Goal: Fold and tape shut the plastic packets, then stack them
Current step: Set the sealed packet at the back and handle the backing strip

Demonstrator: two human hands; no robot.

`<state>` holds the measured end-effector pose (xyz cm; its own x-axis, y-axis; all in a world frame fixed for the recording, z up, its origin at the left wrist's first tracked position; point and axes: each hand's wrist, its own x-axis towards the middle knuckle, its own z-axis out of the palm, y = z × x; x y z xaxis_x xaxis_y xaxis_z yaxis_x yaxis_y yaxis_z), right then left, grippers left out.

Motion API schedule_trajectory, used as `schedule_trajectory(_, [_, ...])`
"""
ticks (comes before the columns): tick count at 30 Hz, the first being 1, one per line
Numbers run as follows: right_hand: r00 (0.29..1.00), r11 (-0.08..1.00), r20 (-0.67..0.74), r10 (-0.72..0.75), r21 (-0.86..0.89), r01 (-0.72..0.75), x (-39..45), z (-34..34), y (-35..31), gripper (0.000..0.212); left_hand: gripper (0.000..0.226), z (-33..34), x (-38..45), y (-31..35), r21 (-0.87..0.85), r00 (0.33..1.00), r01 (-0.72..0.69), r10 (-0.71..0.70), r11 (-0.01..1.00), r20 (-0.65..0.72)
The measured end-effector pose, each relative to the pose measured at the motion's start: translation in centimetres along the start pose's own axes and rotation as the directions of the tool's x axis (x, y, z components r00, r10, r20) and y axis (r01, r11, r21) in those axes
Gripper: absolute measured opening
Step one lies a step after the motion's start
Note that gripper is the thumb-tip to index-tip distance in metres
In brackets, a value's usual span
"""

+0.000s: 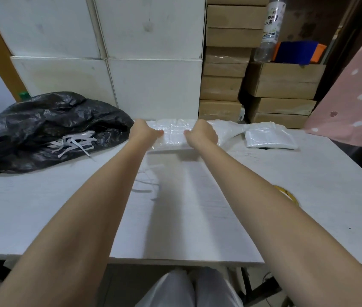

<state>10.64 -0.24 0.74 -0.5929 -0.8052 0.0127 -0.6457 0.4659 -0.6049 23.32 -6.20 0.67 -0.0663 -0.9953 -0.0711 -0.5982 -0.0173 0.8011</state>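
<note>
A stack of white plastic packets (173, 135) lies at the far edge of the white table (197, 218), against the white boxes. Both my arms stretch out to it. My left hand (145, 130) grips the stack's left side, thumb on top. On the right side, my right hand (203, 134) holds it with fingers curled over the top. Another white packet (268, 138) lies flat further right, beside crumpled clear plastic (231, 128). A yellow tape roll (286, 192) peeks out from behind my right forearm.
A black plastic bag (42, 127) with white paper strips (73, 144) spilling out fills the table's left back. White boxes (149, 85) and stacked cardboard boxes (224, 85) stand behind. A pink dotted cloth (352, 96) hangs at right. A few thin strips (146, 187) lie mid-table.
</note>
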Motion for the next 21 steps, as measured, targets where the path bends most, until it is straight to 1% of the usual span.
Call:
schedule_trajectory(2, [0.999,0.99,-0.044,-0.01,-0.143,0.003,1.3,1.4,-0.6,0.028,0.033,0.4,1.4,-0.1,0.076,1.0,-0.011,0.012,0.997,-0.007])
schedule_trajectory(3, [0.999,0.985,-0.051,-0.008,-0.175,-0.001,1.8,2.0,-0.9,0.029,0.032,0.7,1.9,-0.1,0.115,0.999,-0.033,0.034,0.993,-0.005])
schedule_trajectory(5, [0.999,0.979,-0.052,-0.013,-0.202,0.003,3.1,2.7,-1.4,0.026,0.025,1.1,3.0,-0.1,0.164,0.998,-0.055,0.058,0.985,-0.01])
schedule_trajectory(7, [0.999,0.972,-0.044,-0.027,-0.233,0.016,4.2,3.0,-1.8,0.028,0.034,1.4,3.9,0.2,0.201,0.998,-0.062,0.068,0.978,-0.02])
schedule_trajectory(8, [0.999,0.968,-0.036,-0.035,-0.25,0.025,4.8,3.2,-1.9,0.029,0.035,1.6,4.4,0.2,0.214,0.998,-0.059,0.064,0.975,-0.015])
schedule_trajectory(11, [0.999,0.951,0.009,-0.037,-0.306,0.038,6.1,3.6,-2.0,0.029,0.023,2.1,5.7,0.0,0.277,0.998,-0.062,0.062,0.959,0.009])
schedule_trajectory(13, [0.999,0.936,0.039,-0.024,-0.349,0.036,6.7,3.9,-1.8,0.03,0.024,2.5,6.2,-0.2,0.322,0.998,-0.062,0.056,0.945,0.027])
schedule_trajectory(19, [0.994,0.884,0.101,-0.038,-0.46,0.08,7.2,4.1,-1.8,0.031,0.027,3.2,7.7,-0.8,0.344,0.995,-0.098,0.086,0.934,0.05])
schedule_trajectory(21, [0.992,0.845,0.107,-0.063,-0.524,0.11,7.0,4.3,-1.8,0.033,0.025,3.0,7.8,-0.9,0.395,0.993,-0.117,0.096,0.911,0.073])
